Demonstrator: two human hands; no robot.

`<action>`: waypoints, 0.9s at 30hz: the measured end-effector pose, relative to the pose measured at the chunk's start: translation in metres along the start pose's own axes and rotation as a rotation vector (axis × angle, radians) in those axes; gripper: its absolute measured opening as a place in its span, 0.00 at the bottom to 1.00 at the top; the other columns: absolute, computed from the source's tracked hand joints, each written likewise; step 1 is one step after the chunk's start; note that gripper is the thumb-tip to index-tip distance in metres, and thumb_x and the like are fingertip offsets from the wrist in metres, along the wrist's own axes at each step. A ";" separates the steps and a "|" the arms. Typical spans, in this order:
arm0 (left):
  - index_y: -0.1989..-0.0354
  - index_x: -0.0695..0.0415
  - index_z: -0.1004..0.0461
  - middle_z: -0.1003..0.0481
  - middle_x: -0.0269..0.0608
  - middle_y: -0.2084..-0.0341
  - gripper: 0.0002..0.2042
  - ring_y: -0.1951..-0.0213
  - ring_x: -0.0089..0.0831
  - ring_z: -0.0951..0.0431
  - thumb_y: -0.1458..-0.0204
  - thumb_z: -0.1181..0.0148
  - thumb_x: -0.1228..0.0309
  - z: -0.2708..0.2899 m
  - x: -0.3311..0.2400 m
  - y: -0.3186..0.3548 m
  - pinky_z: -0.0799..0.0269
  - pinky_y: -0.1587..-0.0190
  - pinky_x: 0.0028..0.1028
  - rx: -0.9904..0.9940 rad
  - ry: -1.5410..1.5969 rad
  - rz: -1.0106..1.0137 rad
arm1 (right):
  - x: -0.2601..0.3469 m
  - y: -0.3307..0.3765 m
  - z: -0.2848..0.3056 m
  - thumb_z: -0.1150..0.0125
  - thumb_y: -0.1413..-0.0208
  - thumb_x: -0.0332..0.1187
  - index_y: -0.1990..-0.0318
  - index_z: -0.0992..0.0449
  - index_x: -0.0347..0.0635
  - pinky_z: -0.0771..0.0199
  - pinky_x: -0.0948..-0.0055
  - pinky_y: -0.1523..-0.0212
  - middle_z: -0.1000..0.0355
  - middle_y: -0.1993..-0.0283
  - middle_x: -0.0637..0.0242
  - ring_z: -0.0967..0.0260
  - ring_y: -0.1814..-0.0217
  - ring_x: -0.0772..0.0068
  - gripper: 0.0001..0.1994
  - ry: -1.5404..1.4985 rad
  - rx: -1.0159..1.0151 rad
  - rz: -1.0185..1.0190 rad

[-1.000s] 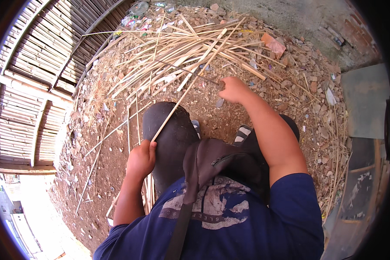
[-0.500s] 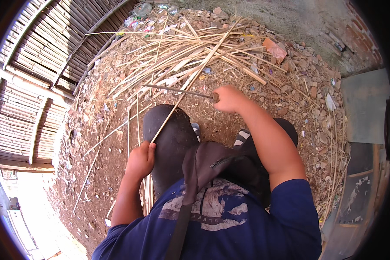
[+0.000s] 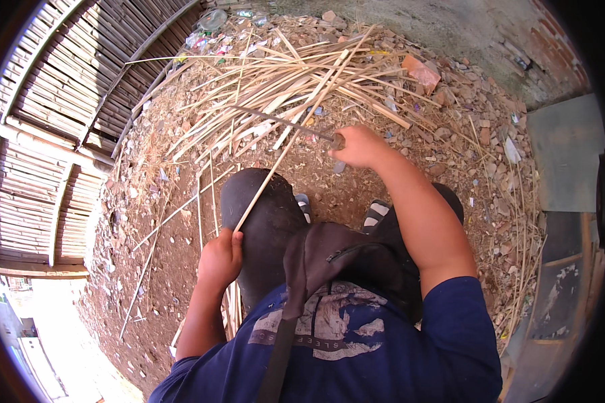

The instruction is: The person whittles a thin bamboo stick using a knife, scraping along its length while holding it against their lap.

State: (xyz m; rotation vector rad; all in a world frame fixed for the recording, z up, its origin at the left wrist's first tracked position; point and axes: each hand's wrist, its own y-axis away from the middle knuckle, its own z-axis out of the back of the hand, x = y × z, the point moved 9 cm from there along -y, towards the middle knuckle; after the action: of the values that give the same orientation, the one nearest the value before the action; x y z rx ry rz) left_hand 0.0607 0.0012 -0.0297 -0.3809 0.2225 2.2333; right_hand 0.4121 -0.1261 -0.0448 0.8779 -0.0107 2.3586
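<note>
left hand (image 3: pixel 220 260), fingers closed round pale strip (image 3: pixel 266 185) — right hand (image 3: pixel 360 146) gripped long knife (image 3: pixel 275 119) — shallow strokes away from left hand seemed safest

The navy shirt (image 3: pixel 383 378) bears a patchy pale print (image 3: pixel 339 348) above dark trousers (image 3: pixel 261 201).

The left hand (image 3: pixel 220 260) pinches a pale strip (image 3: pixel 267 181), slanting past the left knee (image 3: pixel 282 201) toward a heap of strips (image 3: pixel 302 67); the right hand (image 3: pixel 357 146) holds a thin blade (image 3: pixel 269 117) across it, touching or not I can't tell from here; an orange slab (image 3: pixel 421 74) lies by the heap.
</note>
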 end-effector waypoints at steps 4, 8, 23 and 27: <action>0.68 0.59 0.32 0.24 0.61 0.78 0.17 0.71 0.65 0.23 0.31 0.51 0.58 -0.005 -0.001 0.003 0.31 0.68 0.57 -0.001 -0.018 0.010 | 0.039 0.011 -0.033 0.34 0.54 0.42 0.58 0.16 0.46 0.21 0.55 0.56 0.19 0.61 0.53 0.21 0.58 0.50 0.16 0.182 0.134 0.245; 0.68 0.59 0.33 0.24 0.61 0.78 0.18 0.71 0.65 0.23 0.32 0.50 0.57 0.003 -0.006 0.001 0.31 0.69 0.58 -0.006 -0.028 -0.032 | -0.035 -0.021 -0.025 0.33 0.53 0.44 0.55 0.18 0.40 0.22 0.56 0.54 0.19 0.60 0.50 0.21 0.55 0.50 0.20 0.040 0.105 0.042; 0.69 0.60 0.33 0.25 0.62 0.78 0.17 0.71 0.66 0.24 0.33 0.48 0.58 0.006 -0.002 -0.001 0.32 0.68 0.57 0.042 -0.010 -0.041 | -0.014 -0.003 -0.048 0.31 0.56 0.40 0.56 0.17 0.42 0.22 0.54 0.53 0.20 0.58 0.49 0.21 0.54 0.48 0.19 0.093 0.333 0.101; 0.68 0.60 0.33 0.25 0.62 0.78 0.17 0.71 0.65 0.24 0.33 0.48 0.59 0.003 -0.002 0.002 0.31 0.68 0.56 -0.003 0.040 -0.028 | 0.010 -0.003 -0.041 0.32 0.57 0.39 0.58 0.17 0.43 0.22 0.54 0.54 0.20 0.57 0.51 0.21 0.54 0.47 0.17 0.086 0.080 0.177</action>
State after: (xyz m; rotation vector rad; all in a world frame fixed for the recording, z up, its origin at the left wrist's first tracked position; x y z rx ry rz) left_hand 0.0598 -0.0010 -0.0262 -0.4287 0.2335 2.2000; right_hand 0.3840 -0.1096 -0.0714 0.8423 0.0435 2.5759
